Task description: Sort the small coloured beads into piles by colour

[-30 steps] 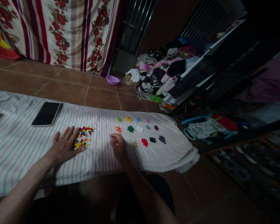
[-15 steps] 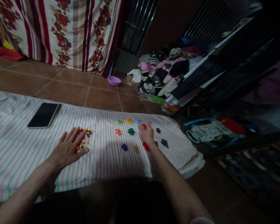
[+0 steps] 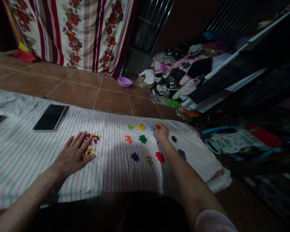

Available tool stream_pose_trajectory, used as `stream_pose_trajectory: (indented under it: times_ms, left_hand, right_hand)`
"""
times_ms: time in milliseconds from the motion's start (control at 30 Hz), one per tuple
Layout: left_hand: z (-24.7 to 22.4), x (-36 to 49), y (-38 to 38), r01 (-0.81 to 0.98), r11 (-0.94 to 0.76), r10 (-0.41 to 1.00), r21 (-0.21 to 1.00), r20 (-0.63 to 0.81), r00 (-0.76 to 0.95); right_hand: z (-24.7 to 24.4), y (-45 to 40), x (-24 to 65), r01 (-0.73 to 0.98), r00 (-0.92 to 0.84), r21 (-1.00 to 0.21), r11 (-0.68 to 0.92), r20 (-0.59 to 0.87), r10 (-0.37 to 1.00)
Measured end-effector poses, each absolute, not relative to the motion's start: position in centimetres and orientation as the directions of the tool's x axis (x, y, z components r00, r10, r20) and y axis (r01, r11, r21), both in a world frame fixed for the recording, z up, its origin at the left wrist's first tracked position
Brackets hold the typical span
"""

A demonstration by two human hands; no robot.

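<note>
Right hand (image 3: 161,131) beside the light blue pile (image 3: 151,128), left hand (image 3: 73,154) over the mixed-colour pieces (image 3: 95,139)

The person's left hand lies palm down on the striped cloth (image 3: 111,174), its fingers extended and slightly spread, the thumb held apart. It covers the left part of the mixed-colour pieces, whose red, yellow, white, green and orange bits show past the fingers and above the thumb.

The right hand reaches to the far row of piles, its fingertips drawn close together just right of the light blue pile; whether a piece is pinched between them cannot be told. Left of the light blue pile are the yellow pile (image 3: 140,127) and the light green pile (image 3: 130,127). The middle row has the orange pile (image 3: 128,139), dark green pile (image 3: 142,139), white pile (image 3: 154,140) and brown pile (image 3: 174,139). Nearest the person are the dark purple pile (image 3: 134,157), beige pile (image 3: 149,159) and red pile (image 3: 159,157); the dark grey pile (image 3: 182,153) shows beyond the right forearm.

A smartphone (image 3: 50,118) lies farther left on the cloth. Behind, a purple basin (image 3: 124,82) stands on the tiled floor (image 3: 74,93).
</note>
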State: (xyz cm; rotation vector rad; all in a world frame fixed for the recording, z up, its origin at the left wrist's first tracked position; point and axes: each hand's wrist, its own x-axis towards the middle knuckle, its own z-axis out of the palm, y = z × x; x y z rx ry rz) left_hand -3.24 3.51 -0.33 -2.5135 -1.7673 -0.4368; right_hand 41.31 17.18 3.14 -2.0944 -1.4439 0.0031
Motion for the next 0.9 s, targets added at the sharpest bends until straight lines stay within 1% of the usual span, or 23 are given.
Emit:
stream_pose_trajectory:
  times_ms: [67, 200, 267, 433, 533, 633, 700, 733, 833, 900]
  left_hand:
    - [-0.5, -3.3, 3.5, 0.926, -0.357, 0.914, 0.123, 0.251, 0.319]
    - [-0.5, -3.4, 3.6, 0.922, -0.366, 0.911, 0.129, 0.251, 0.327]
    - [-0.5, -3.4, 3.6, 0.921, -0.367, 0.911, 0.13, 0.251, 0.327]
    - [-0.3, -3.3, 3.6, 0.925, -0.355, 0.918, 0.138, 0.237, 0.318]
    - [-0.2, -3.2, 3.6, 0.924, -0.353, 0.92, 0.144, 0.233, 0.315]
    - [0.0, -3.0, 3.6, 0.928, -0.346, 0.921, 0.138, 0.237, 0.308]
    - [0.3, -2.8, 3.7, 0.929, -0.342, 0.923, 0.138, 0.234, 0.305]
    - [0.4, -2.7, 3.7, 0.928, -0.344, 0.923, 0.14, 0.229, 0.308]
    - [0.9, -2.3, 3.9, 0.924, -0.356, 0.92, 0.138, 0.222, 0.321]
    - [1.2, -1.9, 4.1, 0.922, -0.363, 0.918, 0.136, 0.224, 0.328]
  right_hand:
    - [2.9, 17.5, 41.5, 0.861, 0.394, -0.453, -0.233, 0.303, 0.868]
    - [2.8, 17.9, 41.7, 0.856, 0.392, -0.438, -0.273, 0.208, 0.896]
    - [2.7, 17.9, 41.8, 0.858, 0.381, -0.436, -0.272, 0.184, 0.906]
    - [2.7, 17.7, 41.9, 0.814, 0.416, -0.512, -0.275, 0.182, 0.891]
    - [2.8, 17.7, 41.9, 0.776, 0.44, -0.561, -0.288, 0.155, 0.884]
    - [3.3, 17.7, 41.9, 0.757, 0.456, -0.573, -0.314, 0.12, 0.882]
    - [3.9, 17.4, 41.5, 0.781, 0.446, -0.55, -0.297, 0.156, 0.881]
    - [4.3, 17.1, 41.2, 0.804, 0.425, -0.533, -0.264, 0.204, 0.882]
    - [5.6, 15.5, 39.2, 0.865, 0.296, -0.497, -0.069, 0.394, 0.87]
    - [6.2, 13.7, 36.9, 0.851, 0.196, -0.517, 0.092, 0.476, 0.858]
